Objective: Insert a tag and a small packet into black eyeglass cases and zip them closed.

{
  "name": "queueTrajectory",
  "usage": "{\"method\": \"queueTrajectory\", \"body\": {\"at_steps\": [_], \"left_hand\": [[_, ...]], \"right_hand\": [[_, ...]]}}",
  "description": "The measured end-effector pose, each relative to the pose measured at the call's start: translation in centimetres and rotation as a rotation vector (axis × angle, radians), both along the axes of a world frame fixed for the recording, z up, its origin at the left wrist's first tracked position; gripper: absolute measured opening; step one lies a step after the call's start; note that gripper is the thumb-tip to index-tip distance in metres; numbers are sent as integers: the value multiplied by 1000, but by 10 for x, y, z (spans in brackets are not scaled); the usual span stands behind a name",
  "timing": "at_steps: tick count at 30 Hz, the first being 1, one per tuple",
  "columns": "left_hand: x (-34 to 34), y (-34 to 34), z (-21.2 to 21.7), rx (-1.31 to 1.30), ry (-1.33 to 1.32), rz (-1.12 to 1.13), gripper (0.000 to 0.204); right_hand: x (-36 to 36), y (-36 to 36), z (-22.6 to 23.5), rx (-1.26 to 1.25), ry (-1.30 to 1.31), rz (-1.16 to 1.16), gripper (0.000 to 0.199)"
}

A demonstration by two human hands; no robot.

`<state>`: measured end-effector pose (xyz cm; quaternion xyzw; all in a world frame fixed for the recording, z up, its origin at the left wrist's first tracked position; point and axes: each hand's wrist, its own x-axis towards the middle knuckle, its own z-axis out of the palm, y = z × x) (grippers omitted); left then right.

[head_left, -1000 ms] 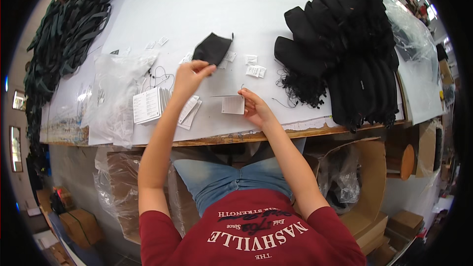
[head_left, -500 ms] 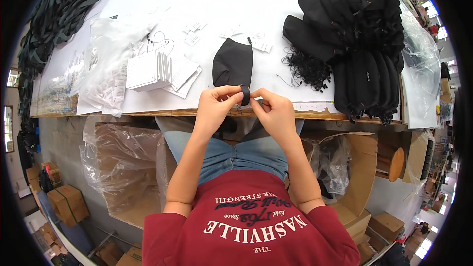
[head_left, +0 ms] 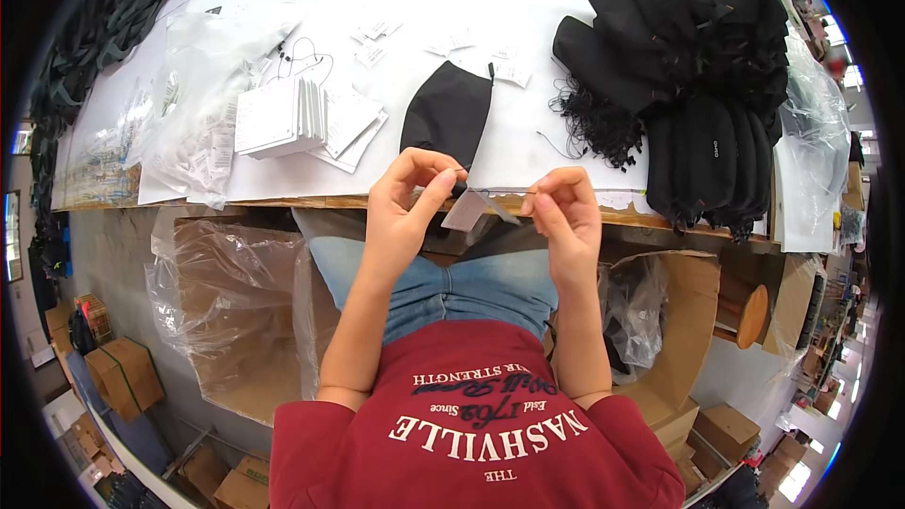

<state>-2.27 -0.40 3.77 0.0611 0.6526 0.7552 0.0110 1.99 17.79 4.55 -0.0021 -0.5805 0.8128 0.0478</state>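
A black fabric pouch (head_left: 445, 113) lies on the white tabletop in front of me, its near end at my fingers. My left hand (head_left: 403, 203) is closed in a pinch at that end. A small white tag (head_left: 464, 211) and a translucent strip hang just past the table edge between my hands. My right hand (head_left: 569, 221) pinches a thin dark cord (head_left: 509, 192) that runs taut toward the left fingertips. The exact join of cord, tag and pouch is hidden by the left fingers.
To the right lie a heap of black pouches (head_left: 702, 170) and a tangle of black cords (head_left: 599, 127). Stacked white cards (head_left: 283, 118) and a clear plastic bag (head_left: 193, 113) are on the left, loose labels (head_left: 372, 42) behind. Lined cardboard boxes (head_left: 240, 292) stand below the table edge.
My right hand has moved right, away from the left, drawing out the cord. The white tag now shows between my hands, and the pouch has tilted slightly. The black loop is no longer visible.
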Motion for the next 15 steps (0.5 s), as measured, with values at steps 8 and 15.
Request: {"method": "queueTrajectory", "body": {"at_steps": [8,15], "left_hand": [[9,-1,16,25,-127,-269,7],[18,2,35,-91,-125,-320,6]], "right_hand": [[2,-1,7,-67,-7,20,11],[14,-13,18,9,93,-42,12]]}}
